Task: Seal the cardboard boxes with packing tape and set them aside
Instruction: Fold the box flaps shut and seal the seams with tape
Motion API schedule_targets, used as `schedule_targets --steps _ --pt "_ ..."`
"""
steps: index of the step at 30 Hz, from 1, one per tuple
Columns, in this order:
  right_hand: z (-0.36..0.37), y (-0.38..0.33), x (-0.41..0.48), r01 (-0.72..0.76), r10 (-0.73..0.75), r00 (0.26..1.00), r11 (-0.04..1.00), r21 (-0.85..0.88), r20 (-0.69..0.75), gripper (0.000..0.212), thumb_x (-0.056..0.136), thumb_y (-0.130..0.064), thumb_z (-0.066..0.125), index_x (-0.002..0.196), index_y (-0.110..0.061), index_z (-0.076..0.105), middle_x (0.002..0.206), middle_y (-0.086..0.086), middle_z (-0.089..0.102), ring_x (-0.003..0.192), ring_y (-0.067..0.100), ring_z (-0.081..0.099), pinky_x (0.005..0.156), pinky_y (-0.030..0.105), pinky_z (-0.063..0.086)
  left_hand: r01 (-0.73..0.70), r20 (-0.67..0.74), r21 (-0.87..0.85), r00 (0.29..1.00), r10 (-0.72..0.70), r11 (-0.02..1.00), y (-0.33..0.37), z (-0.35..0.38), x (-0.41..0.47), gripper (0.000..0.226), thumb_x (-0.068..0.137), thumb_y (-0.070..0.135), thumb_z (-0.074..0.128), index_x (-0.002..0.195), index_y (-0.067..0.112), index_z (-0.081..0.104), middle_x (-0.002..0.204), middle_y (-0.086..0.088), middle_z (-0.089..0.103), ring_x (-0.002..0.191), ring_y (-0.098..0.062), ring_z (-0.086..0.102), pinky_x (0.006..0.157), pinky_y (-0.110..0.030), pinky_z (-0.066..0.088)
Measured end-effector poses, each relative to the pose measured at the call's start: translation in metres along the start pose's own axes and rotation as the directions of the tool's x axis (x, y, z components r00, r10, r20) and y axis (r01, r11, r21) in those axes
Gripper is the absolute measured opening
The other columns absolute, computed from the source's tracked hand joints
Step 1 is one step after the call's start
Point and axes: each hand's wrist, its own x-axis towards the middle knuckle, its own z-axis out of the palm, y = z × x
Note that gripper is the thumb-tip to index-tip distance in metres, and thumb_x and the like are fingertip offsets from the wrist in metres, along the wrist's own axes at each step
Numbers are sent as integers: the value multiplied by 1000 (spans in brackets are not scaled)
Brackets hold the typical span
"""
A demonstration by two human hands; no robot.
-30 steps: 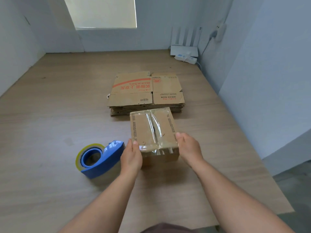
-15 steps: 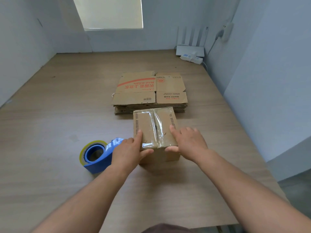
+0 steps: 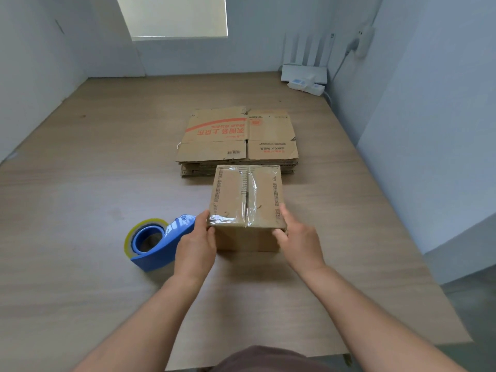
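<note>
The left hand [image 3: 195,247] and the right hand [image 3: 298,238] grasp a small brown cardboard box [image 3: 245,200] between them at its near corners. Each thumb is pressed on the near face just under the top edge. The left fingers go round the box's left side and are hidden there. The right fingers lie along its right edge. The box stands on the table with clear, wrinkled packing tape [image 3: 248,194] running down its closed top seam and over the near edge. Its side walls cannot be seen, and the print along its flaps is too small to read.

Just left of the left hand lies a blue plastic tape dispenser [image 3: 157,244] with a yellowish roll; its right end is covered by that hand. Beyond both hands sits a stack of flattened brown cardboard boxes [image 3: 239,136] with red lettering. The held box covers the stack's near edge, so whether they touch cannot be told.

The pale wood-grain table [image 3: 80,210] runs to grey-white walls. Far beyond the right hand, in the corner, stand a white router [image 3: 304,69] with upright antennas and a white power strip [image 3: 306,85]. A bright window [image 3: 174,16], cut off at the top, lies ahead. Both forearms leave the bottom of the view.
</note>
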Motion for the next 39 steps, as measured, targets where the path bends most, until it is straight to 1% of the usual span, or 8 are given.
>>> schedule_targets --steps 2,5,12,16,20,26,30,39 --pt "-3 -2 2 -81 78 996 993 84 43 69 88 -16 57 149 -30 29 88 7 70 92 30 63 85 34 48 -31 8 88 1000 30 996 0 -1 1 49 102 22 35 150 29 24 113 -15 66 96 -35 62 81 -40 50" --pt "-20 -4 7 -241 147 946 916 321 289 76 87 -11 59 152 -19 21 114 1 66 111 18 57 97 27 42 -71 84 191 995 56 979 0 -5 3 50 104 24 30 151 35 19 113 -15 66 95 -32 62 83 -41 50" --pt "-45 14 30 166 -123 956 975 -147 268 53 89 -14 52 141 -21 43 108 0 66 101 25 59 83 33 46 -207 320 261 940 118 943 -5 -30 20 63 96 22 38 151 39 12 109 2 63 93 -18 57 84 -29 46" --pt "-51 17 41 248 -180 937 946 -207 299 68 90 -17 50 151 -23 21 119 5 61 108 28 56 91 38 45 -251 394 296 911 122 922 -7 -38 33 58 100 28 37 150 42 12 131 2 57 113 -21 55 89 -29 43" --pt "-60 16 56 363 -327 923 915 -174 203 44 89 -14 59 132 -19 52 113 0 63 110 21 55 87 35 47 -300 399 349 905 149 888 -5 -39 42 55 100 40 42 149 39 19 131 4 58 116 -19 54 88 -29 43" --pt "-46 19 66 500 -426 846 843 -198 320 47 83 -12 69 127 -12 54 110 10 64 97 29 61 81 35 49 -288 326 376 931 166 880 -6 -32 59 48 101 38 40 147 40 28 126 1 62 112 -22 56 86 -30 43" --pt "-36 29 72 619 -582 784 754 -218 215 56 51 -11 92 99 -8 62 76 4 65 60 22 64 50 21 47 -306 286 346 935 211 887 -11 -29 64 47 99 37 45 145 39 33 124 1 65 108 -22 60 86 -30 45" --pt "-3 31 56 447 -450 882 893 -56 -139 42 64 -9 66 98 -24 46 75 3 65 69 17 49 59 24 38 -277 166 292 957 237 915 -12 -14 62 42 99 31 47 141 32 45 107 -13 70 93 -38 62 78 -37 47"
